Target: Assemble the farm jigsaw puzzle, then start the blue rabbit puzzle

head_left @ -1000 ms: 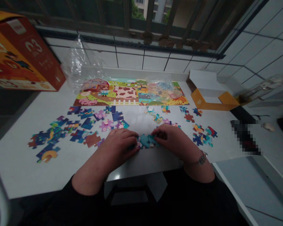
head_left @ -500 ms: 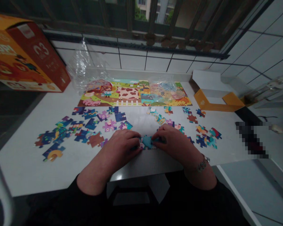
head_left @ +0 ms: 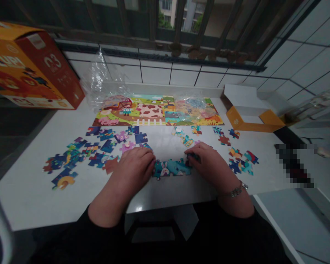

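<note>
A short strip of joined puzzle pieces (head_left: 172, 168), teal with a white rabbit face, lies on the table between my hands. My left hand (head_left: 136, 165) has its fingers curled together at the strip's left end and appears to grip that edge; its thumb is mostly hidden. Just off the right end, my right hand (head_left: 207, 163) pinches a dark puzzle piece (head_left: 194, 157), partly covered by the fingers. Loose puzzle pieces (head_left: 108, 146) lie beyond and left of my left hand, some partly hidden by it. More loose pieces (head_left: 234, 165) lie to the right of my right hand.
Behind the pieces lies a finished farm-and-animal puzzle picture (head_left: 150, 110), with clear plastic wrapping (head_left: 191, 104) on its right part. A large orange box (head_left: 52, 69) stands at the back left. An open yellow-and-white box (head_left: 253, 123) sits at the back right.
My left hand has shifted left, uncovering more of the strip and its rabbit face. My right hand has moved slightly right, pinching a dark piece apart from the strip's end.
</note>
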Demonstrator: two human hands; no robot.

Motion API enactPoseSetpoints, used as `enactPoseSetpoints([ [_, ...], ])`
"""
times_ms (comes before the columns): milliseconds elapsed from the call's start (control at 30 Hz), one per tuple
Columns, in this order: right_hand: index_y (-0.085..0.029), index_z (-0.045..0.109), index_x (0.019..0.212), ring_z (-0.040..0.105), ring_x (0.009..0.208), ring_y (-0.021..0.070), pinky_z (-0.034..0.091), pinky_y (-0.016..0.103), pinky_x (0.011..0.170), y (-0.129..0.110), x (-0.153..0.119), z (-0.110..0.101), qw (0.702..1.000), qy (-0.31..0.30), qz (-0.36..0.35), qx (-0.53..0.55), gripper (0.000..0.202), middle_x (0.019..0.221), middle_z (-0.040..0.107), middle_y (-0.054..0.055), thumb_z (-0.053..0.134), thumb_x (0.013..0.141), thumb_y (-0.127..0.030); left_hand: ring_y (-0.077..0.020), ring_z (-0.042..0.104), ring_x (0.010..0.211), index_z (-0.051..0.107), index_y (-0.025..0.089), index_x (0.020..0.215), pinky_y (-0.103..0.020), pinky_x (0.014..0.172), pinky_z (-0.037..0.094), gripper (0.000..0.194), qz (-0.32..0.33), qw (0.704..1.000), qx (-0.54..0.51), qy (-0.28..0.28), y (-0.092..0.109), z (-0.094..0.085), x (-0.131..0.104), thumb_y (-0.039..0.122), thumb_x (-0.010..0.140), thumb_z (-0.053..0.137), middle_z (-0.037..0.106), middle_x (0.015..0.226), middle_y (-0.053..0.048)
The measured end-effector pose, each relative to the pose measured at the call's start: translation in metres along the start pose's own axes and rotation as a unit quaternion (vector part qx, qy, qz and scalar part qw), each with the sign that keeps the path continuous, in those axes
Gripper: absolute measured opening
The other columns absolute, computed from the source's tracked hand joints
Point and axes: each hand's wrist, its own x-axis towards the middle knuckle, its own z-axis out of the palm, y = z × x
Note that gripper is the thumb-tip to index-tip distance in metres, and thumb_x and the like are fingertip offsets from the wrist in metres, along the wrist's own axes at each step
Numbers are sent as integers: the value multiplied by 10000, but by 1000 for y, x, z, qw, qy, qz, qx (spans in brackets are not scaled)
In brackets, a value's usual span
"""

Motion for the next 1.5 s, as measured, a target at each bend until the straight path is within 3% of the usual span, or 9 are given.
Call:
enactPoseSetpoints([
  [200, -227, 790, 1077, 717, 1055, 294, 577, 470, 973, 27, -12, -7, 994, 28, 51, -88, 147, 1116, 760, 104, 696, 975, -181, -335, 694, 960, 700, 216, 939, -490, 847, 540, 185, -70, 991, 110, 20, -12, -8, -8, 265, 1044, 557, 742, 982, -123],
  [367, -205, 796, 1030, 703, 1030, 322, 564, 505, 960, 25, -4, -16, 991, 61, 58, -105, 180, 1069, 760, 135, 618, 1006, -215, -358, 691, 927, 683, 220, 934, -520, 819, 534, 156, -75, 987, 137, 46, -19, -11, -14, 245, 1025, 559, 732, 963, -138],
  [667, -158, 787, 1150, 634, 1159, 370, 542, 506, 1022, -8, 80, 7, 986, 44, 53, -154, 318, 1226, 717, 220, 753, 1016, -444, -340, 693, 1259, 727, 227, 1247, -537, 1066, 533, 264, 107, 990, -94, 22, 1, 3, -8, 372, 1028, 756, 756, 1376, -118],
  [800, -134, 755, 1174, 615, 1225, 380, 520, 513, 1066, -8, 92, 17, 988, 10, 50, -144, 300, 1278, 694, 228, 758, 1013, -387, -308, 696, 1273, 749, 274, 1238, -498, 1081, 517, 239, 129, 984, -122, -14, -2, 10, -7, 318, 1005, 785, 767, 1385, -71],
  [1000, -212, 675, 1078, 671, 1082, 280, 525, 419, 994, 0, 93, 15, 998, 49, 12, 28, 197, 1118, 747, 101, 778, 917, -259, -293, 722, 1205, 770, 263, 1214, -486, 1049, 532, 179, 118, 986, -117, -3, -4, 17, -5, 292, 1046, 713, 784, 1334, -80],
  [1133, -236, 644, 1037, 709, 948, 209, 545, 342, 863, -5, 88, 7, 975, 75, -8, 207, 81, 1024, 752, 45, 672, 967, -264, -295, 735, 1153, 776, 235, 1191, -479, 1005, 567, 164, 90, 992, -93, 11, -5, 19, -3, 297, 1073, 680, 791, 1297, -98],
  [1300, -239, 666, 1227, 683, 753, 173, 530, 302, 693, -6, 51, -11, 958, -32, 31, 283, 210, 913, 739, 5, 612, 1031, -291, -318, 718, 1117, 789, 219, 1174, -484, 928, 585, 185, 43, 997, -28, 57, -6, 15, 0, 300, 1090, 646, 777, 1269, -135],
  [1400, -251, 679, 1277, 702, 827, 161, 554, 297, 741, -5, 28, -13, 950, -101, -16, 296, 257, 1088, 788, 28, 662, 1021, -255, -282, 699, 1017, 791, 218, 1142, -442, 860, 573, 188, 22, 998, -3, 59, -5, 15, 1, 290, 1099, 623, 760, 1194, -126],
  [1500, -258, 698, 1261, 679, 813, 154, 547, 299, 754, -5, 20, -6, 959, -119, -55, 250, 271, 1082, 795, 16, 719, 997, -199, -262, 676, 961, 793, 210, 1136, -422, 830, 556, 219, 12, 999, -4, 41, -2, 15, 3, 286, 1117, 588, 749, 1125, -117],
])
